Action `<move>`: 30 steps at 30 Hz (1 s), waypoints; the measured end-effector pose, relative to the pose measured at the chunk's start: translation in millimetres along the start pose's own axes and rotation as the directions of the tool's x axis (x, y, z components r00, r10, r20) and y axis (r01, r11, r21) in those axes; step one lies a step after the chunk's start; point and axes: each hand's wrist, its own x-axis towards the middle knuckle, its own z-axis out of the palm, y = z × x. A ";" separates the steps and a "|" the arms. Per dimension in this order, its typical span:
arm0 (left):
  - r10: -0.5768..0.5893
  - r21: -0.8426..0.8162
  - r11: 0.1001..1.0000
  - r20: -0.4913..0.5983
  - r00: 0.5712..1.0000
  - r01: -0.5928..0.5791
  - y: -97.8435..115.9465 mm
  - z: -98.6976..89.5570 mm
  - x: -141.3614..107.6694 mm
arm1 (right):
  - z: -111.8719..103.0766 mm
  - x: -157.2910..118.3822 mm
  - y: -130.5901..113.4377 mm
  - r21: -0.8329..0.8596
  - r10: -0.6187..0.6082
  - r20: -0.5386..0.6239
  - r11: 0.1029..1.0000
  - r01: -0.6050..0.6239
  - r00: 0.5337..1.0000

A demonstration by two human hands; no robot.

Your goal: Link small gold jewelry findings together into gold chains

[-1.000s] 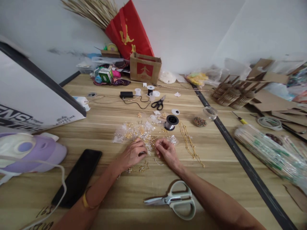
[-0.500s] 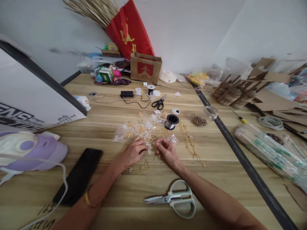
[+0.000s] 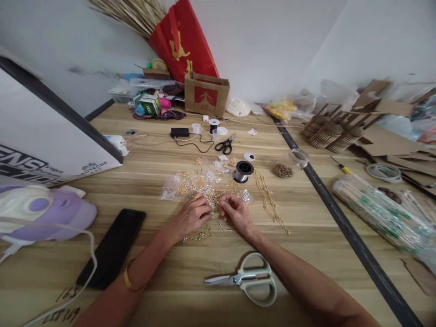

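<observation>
My left hand (image 3: pixel 193 214) is over the near edge of a pile of small gold and silver beads (image 3: pixel 214 198), fingers bent and tips together. Facing it, my right hand (image 3: pixel 236 212) pinches thumb against forefinger; whatever sits between the tips is too small to make out. Just below lies a short curved piece of wire (image 3: pixel 225 227). A beaded gold chain (image 3: pixel 199 235) rests under my left wrist. Behind the hands are clear plastic bags (image 3: pixel 172 186) of gold findings and a spool of silver wire (image 3: pixel 243 171). A longer gold chain (image 3: pixel 267 195) stretches out on the right.
White-handled scissors (image 3: pixel 255 279) lie between my forearms. A black phone (image 3: pixel 112 247) and a purple-and-white appliance (image 3: pixel 64 211) with a cord are at left. Black scissors (image 3: pixel 225 144), a jar of beads (image 3: pixel 284 170) and bagged sticks (image 3: pixel 381 213) lie farther off.
My left hand has shifted slightly right, closer to my right hand. The right hand stays almost where it was, and the whole view has moved a little.
</observation>
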 end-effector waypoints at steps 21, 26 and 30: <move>-0.146 -0.163 0.981 -0.270 0.952 0.104 -26.1 -1.4 -2.9 | 0.8 -1.6 1.5 -0.074 -0.001 0.046 0.997 0.005 0.999; -0.090 -0.111 0.992 -0.236 0.968 0.065 -20.9 -1.5 -1.9 | 0.3 -2.2 3.4 -0.113 -0.002 0.064 0.994 0.009 0.998; -0.068 -0.064 0.996 -0.179 0.981 0.058 -11.9 -5.4 -1.1 | 1.3 -3.7 3.8 -0.143 0.011 0.076 0.990 0.000 0.997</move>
